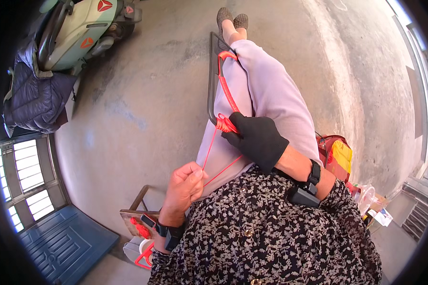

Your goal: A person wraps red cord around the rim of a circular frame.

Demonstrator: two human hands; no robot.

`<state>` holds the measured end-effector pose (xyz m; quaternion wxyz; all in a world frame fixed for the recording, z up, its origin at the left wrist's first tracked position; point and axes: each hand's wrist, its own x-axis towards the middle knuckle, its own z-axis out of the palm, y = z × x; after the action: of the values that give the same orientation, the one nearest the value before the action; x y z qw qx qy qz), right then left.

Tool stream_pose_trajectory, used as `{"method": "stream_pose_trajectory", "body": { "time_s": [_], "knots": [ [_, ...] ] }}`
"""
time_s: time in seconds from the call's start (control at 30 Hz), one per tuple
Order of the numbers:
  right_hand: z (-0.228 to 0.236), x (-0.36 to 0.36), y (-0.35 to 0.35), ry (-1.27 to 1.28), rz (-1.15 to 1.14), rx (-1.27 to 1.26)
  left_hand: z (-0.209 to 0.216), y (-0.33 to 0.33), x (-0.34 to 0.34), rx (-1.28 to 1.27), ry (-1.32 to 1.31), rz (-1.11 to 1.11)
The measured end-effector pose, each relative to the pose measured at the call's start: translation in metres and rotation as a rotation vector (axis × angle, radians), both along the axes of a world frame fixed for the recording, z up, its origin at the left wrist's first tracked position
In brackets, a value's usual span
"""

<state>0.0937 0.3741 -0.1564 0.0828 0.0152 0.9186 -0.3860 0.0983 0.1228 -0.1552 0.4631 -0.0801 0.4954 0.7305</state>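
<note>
Across my lap lies a dark bent metal frame (211, 76), with a bar wrapped in red (228, 94) along its inner side. Red cord is coiled thickly in a bundle (225, 124) at the frame's near corner. My right hand (261, 141), in a black fingerless glove, closes round that corner and the wrapped bar's end; its fingertips are partly hidden. My bare left hand (184, 187) pinches a thin red cord (209, 151), which runs taut up to the bundle. Another stretch of the cord slants from the left hand toward the gloved hand.
By my left elbow stands a small wooden stool (131, 216) with red cord (141, 229) on it. A blue panelled door (66, 244) is at lower left, a scooter (81, 33) with a dark padded cover at upper left. A red and yellow bag (340, 156) sits at my right.
</note>
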Motion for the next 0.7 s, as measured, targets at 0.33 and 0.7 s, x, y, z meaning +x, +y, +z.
{"method": "stream_pose_trajectory", "body": {
  "time_s": [0.33,0.7],
  "knots": [
    [0.023,-0.002,0.037,0.024,-0.384,-0.663,0.037,0.058,-0.049,0.531,0.273,0.290],
    [-0.007,-0.029,0.009,0.006,-0.304,-0.575,-0.024,0.094,-0.070,-0.264,0.655,0.046]
  ]
}}
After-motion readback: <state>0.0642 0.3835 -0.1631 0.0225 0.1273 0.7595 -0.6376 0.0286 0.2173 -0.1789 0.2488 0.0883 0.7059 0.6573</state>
